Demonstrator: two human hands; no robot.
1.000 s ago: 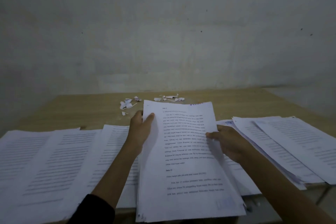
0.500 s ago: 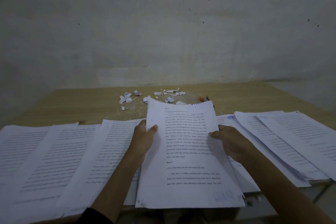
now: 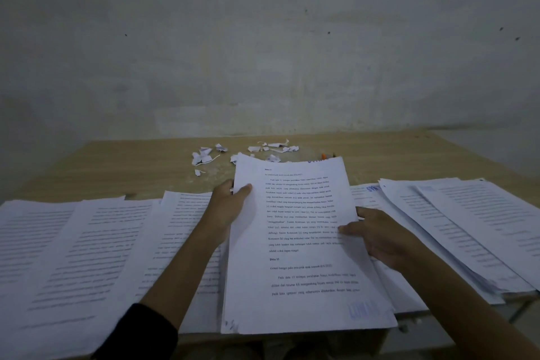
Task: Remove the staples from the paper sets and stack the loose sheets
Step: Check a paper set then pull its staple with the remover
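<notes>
Wooden desk (image 3: pixel 117 166) set against a bare grey wall (image 3: pixel 263 38).

- Paper set (image 3: pixel 298 242): printed pages, held at the middle of the desk's near edge, lower end overhanging that edge, blue stamp at its lower right corner.
- Left hand (image 3: pixel 230 204): grips the set's left edge near the top, thumb on the front page.
- Right hand (image 3: pixel 377 240): pinches the right edge midway, thumb on the print, fingers beneath.
- Loose sheets (image 3: pixel 73 242): overlapping row along the near edge toward the left corner.
- Stacked sheets (image 3: pixel 467 228): fanned pile toward the right corner.
- Torn paper scraps (image 3: pixel 204 156): scattered toward the far edge, beyond the set.
- Small orange item (image 3: pixel 323 155): beside the scraps, too small to identify.
</notes>
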